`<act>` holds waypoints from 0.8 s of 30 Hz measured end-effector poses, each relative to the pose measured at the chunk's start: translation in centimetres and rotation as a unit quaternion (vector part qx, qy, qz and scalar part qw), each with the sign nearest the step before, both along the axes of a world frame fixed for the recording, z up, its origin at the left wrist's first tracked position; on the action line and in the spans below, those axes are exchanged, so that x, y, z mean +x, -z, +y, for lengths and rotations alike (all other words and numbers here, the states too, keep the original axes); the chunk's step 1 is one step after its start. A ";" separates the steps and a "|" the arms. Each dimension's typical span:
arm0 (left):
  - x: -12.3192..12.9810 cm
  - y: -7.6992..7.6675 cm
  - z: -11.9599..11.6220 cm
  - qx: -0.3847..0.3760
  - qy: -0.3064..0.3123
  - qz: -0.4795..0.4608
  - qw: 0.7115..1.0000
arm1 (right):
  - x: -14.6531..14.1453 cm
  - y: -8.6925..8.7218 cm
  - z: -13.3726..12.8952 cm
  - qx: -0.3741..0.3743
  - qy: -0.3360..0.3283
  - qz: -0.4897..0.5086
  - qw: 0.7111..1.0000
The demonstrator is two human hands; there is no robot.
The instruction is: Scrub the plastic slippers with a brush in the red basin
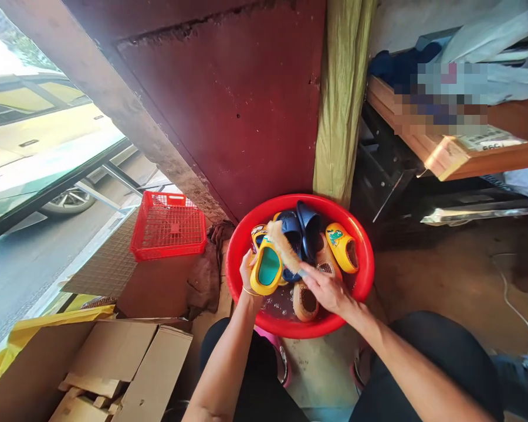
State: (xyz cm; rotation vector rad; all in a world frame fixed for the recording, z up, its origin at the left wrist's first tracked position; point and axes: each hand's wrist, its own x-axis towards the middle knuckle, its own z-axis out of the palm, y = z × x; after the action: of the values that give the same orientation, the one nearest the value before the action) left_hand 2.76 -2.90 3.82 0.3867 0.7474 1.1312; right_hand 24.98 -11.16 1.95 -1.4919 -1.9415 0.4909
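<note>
My left hand [247,271] is closed around a yellow slipper [255,286] with a teal insole, tilted over a red basin [366,264]. A scrub brush [284,245] with pale bristles is gripped in my right hand [328,287], its bristles at the slipper's upper right edge; whether they touch it I cannot tell. Under both hands, the basin holds sudsy water and more footwear: dark blue slippers [308,228], a tan slipper [305,302] near the front, and a yellow slipper with a green cartoon figure [338,241] at the right.
A red plastic crate [171,225] sits to the left, above a cardboard box [158,287]. More cardboard [118,357] lies at lower left. Behind the basin stands a dark red door panel [229,105]. At right are a wooden tray [453,161] and a white cable [517,302].
</note>
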 end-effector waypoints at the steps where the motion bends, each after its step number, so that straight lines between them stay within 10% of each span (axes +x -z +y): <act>1: 0.1 0.1 0.0 -0.006 0.011 -0.004 1.000 | -0.5 0.2 -0.1 -0.004 -0.010 0.003 1.000; 8: 0.9 -0.7 -0.3 0.022 0.028 -0.030 0.999 | 0.0 0.3 1.5 -0.058 0.066 -0.027 0.996; 15: -1.4 -1.0 1.9 0.053 -0.102 -0.006 0.993 | 0.0 -0.8 -1.0 -0.011 0.029 0.020 0.999; 20: -0.9 -1.2 2.0 0.062 -0.132 0.029 0.989 | -1.1 -0.7 -2.8 -0.065 -0.129 0.034 0.989; 24: 1.8 -1.2 0.2 0.127 -0.107 0.054 0.985 | -2.5 -0.7 -1.6 -0.089 -0.086 0.029 0.992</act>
State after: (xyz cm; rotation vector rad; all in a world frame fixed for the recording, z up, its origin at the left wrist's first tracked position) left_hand 4.58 -2.74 4.98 0.5959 0.7537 1.4230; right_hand 22.45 -12.74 2.65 -1.4055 -2.0333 0.7934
